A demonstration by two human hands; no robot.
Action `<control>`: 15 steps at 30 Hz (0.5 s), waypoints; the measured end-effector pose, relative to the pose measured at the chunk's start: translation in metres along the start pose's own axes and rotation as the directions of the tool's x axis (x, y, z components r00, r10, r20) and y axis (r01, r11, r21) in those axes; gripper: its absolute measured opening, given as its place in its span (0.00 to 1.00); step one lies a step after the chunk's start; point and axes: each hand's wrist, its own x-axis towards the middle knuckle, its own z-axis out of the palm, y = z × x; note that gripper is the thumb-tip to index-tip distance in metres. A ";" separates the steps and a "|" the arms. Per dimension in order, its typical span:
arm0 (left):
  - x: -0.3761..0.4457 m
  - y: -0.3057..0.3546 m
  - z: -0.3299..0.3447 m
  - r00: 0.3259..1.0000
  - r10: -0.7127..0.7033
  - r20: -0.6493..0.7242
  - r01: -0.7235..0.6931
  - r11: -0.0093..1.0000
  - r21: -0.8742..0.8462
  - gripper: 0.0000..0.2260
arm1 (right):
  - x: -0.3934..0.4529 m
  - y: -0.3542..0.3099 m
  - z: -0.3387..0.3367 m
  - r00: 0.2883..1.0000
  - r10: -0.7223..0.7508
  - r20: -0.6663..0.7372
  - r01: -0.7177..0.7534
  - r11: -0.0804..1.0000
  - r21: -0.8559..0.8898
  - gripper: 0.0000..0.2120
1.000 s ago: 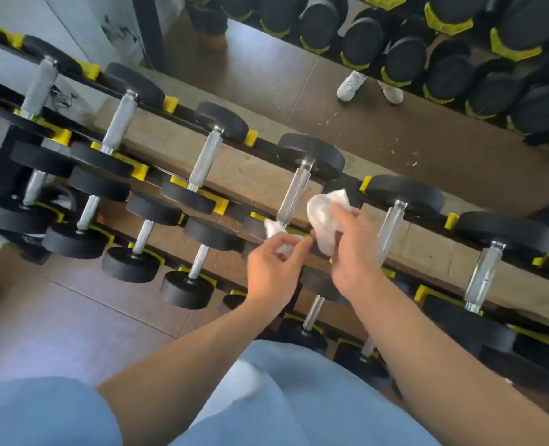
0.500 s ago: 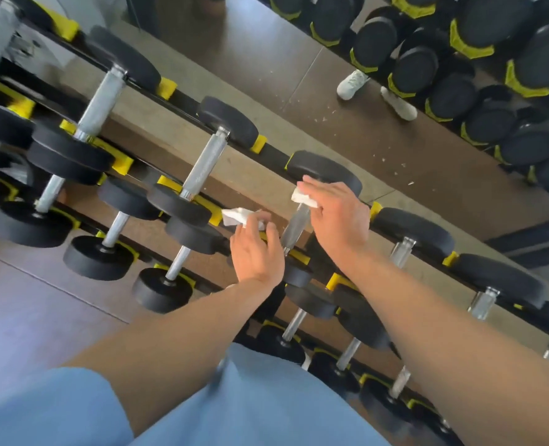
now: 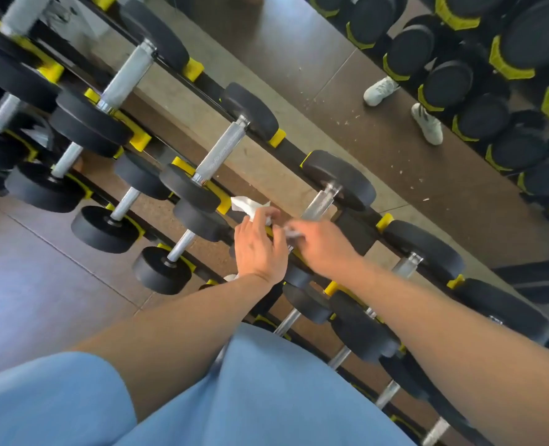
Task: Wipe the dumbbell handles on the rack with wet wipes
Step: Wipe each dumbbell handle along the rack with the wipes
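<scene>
Pinching a wet wipe [image 3: 249, 206] in curled fingers, the left hand [image 3: 260, 249] held it taut while the blurred right hand [image 3: 321, 241] gripped its other end beside the dumbbell handle [image 3: 318, 204] on the rack [image 3: 294, 149], probably to wrap it.

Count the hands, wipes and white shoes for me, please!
Hands: 2
Wipes: 2, one in each hand, the right one blurred
Shoes: 2
Total: 6
</scene>
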 end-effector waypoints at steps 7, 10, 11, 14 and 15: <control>-0.001 -0.001 0.001 0.999 -0.023 -0.022 0.023 1.000 -0.005 0.14 | 0.038 0.015 -0.020 0.998 -0.062 -0.009 0.049 0.867 -0.495 0.15; 0.000 -0.003 0.002 0.999 -0.022 -0.025 0.021 1.000 -0.004 0.14 | 0.017 0.011 -0.004 0.996 -0.084 0.030 0.088 0.886 -0.454 0.12; 0.000 -0.004 0.002 0.999 -0.012 -0.031 0.012 1.000 -0.002 0.15 | 0.010 0.006 0.003 0.994 -0.091 0.056 0.106 0.914 -0.393 0.13; 0.001 -0.005 0.003 0.999 0.011 -0.035 -0.011 1.000 -0.002 0.16 | 0.003 -0.006 0.005 0.990 -0.002 0.139 0.012 0.997 -0.073 0.09; 0.000 -0.005 0.003 0.999 0.016 -0.040 -0.016 1.000 -0.006 0.15 | 0.007 -0.006 -0.002 0.990 0.063 0.123 -0.065 0.998 0.015 0.09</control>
